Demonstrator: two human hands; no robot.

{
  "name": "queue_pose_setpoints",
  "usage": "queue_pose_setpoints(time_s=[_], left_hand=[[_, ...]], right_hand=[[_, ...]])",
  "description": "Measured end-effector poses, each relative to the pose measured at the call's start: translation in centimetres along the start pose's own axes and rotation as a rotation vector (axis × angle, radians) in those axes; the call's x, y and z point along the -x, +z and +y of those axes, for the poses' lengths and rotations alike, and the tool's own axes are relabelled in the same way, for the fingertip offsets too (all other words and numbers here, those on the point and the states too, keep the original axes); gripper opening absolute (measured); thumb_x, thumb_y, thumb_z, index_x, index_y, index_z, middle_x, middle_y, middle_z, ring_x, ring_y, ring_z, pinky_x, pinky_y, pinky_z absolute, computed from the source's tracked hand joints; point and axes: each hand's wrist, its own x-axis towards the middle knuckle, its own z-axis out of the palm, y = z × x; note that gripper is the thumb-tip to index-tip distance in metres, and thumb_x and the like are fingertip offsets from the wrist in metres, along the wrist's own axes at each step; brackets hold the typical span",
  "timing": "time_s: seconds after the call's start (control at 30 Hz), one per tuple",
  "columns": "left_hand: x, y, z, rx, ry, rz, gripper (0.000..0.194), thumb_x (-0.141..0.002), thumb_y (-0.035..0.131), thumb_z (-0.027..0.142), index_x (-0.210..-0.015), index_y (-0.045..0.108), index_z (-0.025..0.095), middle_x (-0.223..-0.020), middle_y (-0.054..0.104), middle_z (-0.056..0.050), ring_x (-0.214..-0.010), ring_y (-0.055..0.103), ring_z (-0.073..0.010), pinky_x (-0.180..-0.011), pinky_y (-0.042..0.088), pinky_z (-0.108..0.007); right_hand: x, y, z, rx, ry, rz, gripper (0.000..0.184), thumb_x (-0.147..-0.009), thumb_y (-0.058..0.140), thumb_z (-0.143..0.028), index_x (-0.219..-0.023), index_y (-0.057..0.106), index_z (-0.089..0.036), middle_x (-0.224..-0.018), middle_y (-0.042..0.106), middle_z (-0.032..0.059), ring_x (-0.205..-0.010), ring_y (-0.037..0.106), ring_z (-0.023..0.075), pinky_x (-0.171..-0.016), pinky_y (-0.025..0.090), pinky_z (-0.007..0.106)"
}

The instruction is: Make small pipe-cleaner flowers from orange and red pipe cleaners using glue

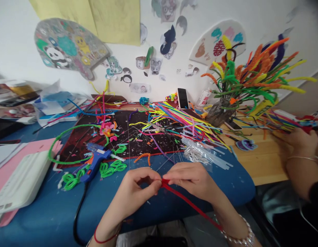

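Note:
A red pipe cleaner (192, 204) is held between my two hands over the front edge of the blue-covered table. My left hand (139, 185) pinches one end between thumb and fingertips. My right hand (191, 178) has its fingers closed on the same red end, right beside the left fingertips. From there the long part runs down to the right, under my right wrist. A blue glue gun (98, 161) lies left of my hands, near green looped pipe-cleaner pieces (114, 168). Just beyond my fingers is a bent orange pipe cleaner (143, 157).
A heap of colourful pipe cleaners (184, 120) covers the dark mat (80, 137), with scraps around. Glue sticks (197, 154) lie in a clear bag. At left is a white keyboard (22, 181). At right, a pipe-cleaner bouquet (251, 75) stands near another person's hand (302, 140).

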Motion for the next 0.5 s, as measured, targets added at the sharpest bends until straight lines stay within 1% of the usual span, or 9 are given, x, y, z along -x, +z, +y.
queue_pose_setpoints(time_s=[0.1, 0.23, 0.37, 0.5], left_hand=[[-0.02, -0.32, 0.19, -0.016, 0.001, -0.034, 0.016, -0.08, 0.063, 0.021, -0.065, 0.069, 0.017, -0.058, 0.064, -0.002, -0.053, 0.057, -0.0137, -0.055, 0.045, -0.023], [0.21, -0.66, 0.04, -0.022, -0.032, -0.075, 0.014, -0.082, 0.062, 0.022, -0.071, 0.07, 0.015, -0.062, 0.066, -0.001, -0.055, 0.06, -0.0126, -0.056, 0.047, -0.022], [0.44, -0.73, -0.31, -0.099, 0.01, -0.085, 0.015, -0.084, 0.061, 0.021, -0.074, 0.07, 0.015, -0.064, 0.067, -0.001, -0.06, 0.061, -0.0121, -0.06, 0.047, -0.021], [0.4, -0.62, -0.33, -0.168, 0.062, -0.092, 0.015, -0.085, 0.06, 0.019, -0.075, 0.071, 0.016, -0.066, 0.068, -0.001, -0.062, 0.061, -0.0115, -0.062, 0.046, -0.021]], right_hand=[[-0.08, -0.11, 0.38, 0.013, -0.073, -0.024, 0.022, -0.091, 0.058, -0.017, -0.106, 0.072, -0.025, -0.087, 0.076, 0.0006, -0.082, 0.07, 0.0129, -0.075, 0.057, 0.027], [-0.29, -0.18, 0.87, 0.013, -0.2, -0.003, 0.02, -0.093, 0.056, -0.016, -0.103, 0.073, -0.018, -0.085, 0.076, 0.0054, -0.08, 0.071, 0.0136, -0.073, 0.057, 0.025], [-0.36, -0.33, 0.87, 0.035, -0.21, -0.029, 0.019, -0.092, 0.057, -0.015, -0.101, 0.073, -0.018, -0.088, 0.076, 0.0052, -0.081, 0.071, 0.0134, -0.074, 0.057, 0.024], [-0.48, -0.83, 0.46, 0.049, -0.203, -0.097, 0.02, -0.094, 0.055, -0.016, -0.102, 0.073, -0.017, -0.087, 0.076, 0.0051, -0.081, 0.07, 0.0129, -0.074, 0.056, 0.022]])
